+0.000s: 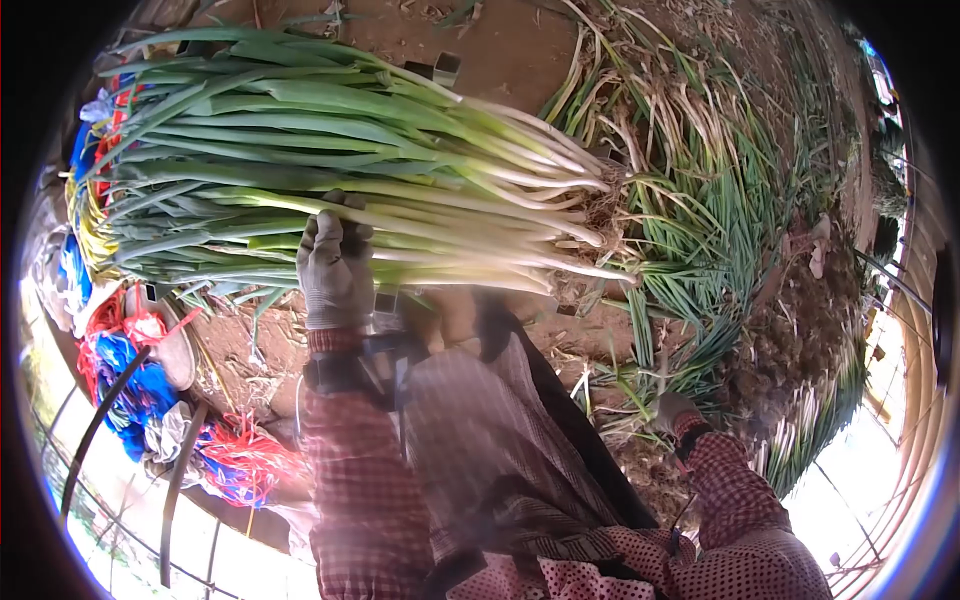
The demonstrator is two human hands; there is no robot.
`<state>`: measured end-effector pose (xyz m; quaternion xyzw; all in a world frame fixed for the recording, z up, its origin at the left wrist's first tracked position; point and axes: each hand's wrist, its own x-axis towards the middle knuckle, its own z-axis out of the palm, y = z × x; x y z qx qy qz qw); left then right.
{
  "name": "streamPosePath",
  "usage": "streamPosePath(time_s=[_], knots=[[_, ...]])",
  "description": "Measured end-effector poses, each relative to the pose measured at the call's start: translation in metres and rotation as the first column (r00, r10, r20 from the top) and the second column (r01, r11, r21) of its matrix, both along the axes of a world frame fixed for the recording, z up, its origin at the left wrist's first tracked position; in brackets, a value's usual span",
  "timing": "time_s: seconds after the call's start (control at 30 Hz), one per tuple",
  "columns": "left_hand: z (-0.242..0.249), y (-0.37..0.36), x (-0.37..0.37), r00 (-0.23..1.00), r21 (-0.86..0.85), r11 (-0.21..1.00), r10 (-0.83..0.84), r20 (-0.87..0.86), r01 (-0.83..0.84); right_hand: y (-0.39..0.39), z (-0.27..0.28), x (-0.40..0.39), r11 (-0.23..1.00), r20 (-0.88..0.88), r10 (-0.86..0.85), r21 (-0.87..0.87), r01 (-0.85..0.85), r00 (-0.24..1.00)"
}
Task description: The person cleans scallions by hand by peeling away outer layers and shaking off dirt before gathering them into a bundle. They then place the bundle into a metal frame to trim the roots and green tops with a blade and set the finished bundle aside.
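A broad bundle of green onions (400,140) lies across the upper left, green leaves pointing left and white root ends to the right. My left hand (336,262), in a pale glove with dark fingertips, has its fingers curled over stalks at the bundle's near side. Lower right, my right hand (672,408), also gloved, is low beside loose green onions (690,330) near the ground. Its fingers are small and blurred, so what it may hold cannot be made out.
More onions with yellowed leaves (670,110) lie at the upper right. Metal bracket ends (446,68) show around the bundle. Red and blue plastic strands (140,375) are at the left. Another row of onions (815,425) lies at the far right, near curved poles.
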<state>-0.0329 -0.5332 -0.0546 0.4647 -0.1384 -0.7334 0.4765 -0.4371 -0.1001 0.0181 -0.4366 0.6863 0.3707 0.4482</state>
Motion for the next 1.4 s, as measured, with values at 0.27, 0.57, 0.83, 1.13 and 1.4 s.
streamPosePath(time_s=[0.27,0.57,0.83,1.13,1.4], knots=[[-0.010,0.009,-0.002,0.993,0.001,0.994,0.108,-0.053,-0.109,-0.337,0.021,0.176,0.177,0.298,0.150,-0.946,0.271,0.943],[0.022,0.012,-0.011,0.930,0.119,0.988,-0.132,0.343,0.096,-0.405,-0.031,0.265,0.332,0.526,0.031,-0.807,0.488,0.850],[0.004,0.020,0.000,0.979,0.055,0.991,-0.132,0.154,0.125,-0.410,-0.035,0.261,0.502,0.551,-0.090,-0.694,0.516,0.830],[0.006,0.015,-0.009,0.988,0.150,0.988,-0.051,0.148,0.028,-0.365,-0.052,0.213,0.564,0.307,-0.254,-0.724,0.398,0.917],[-0.012,0.014,0.002,1.000,0.118,0.993,-0.011,-0.010,0.012,-0.246,-0.004,0.109,0.755,-0.110,-0.332,-0.626,0.194,0.937]])
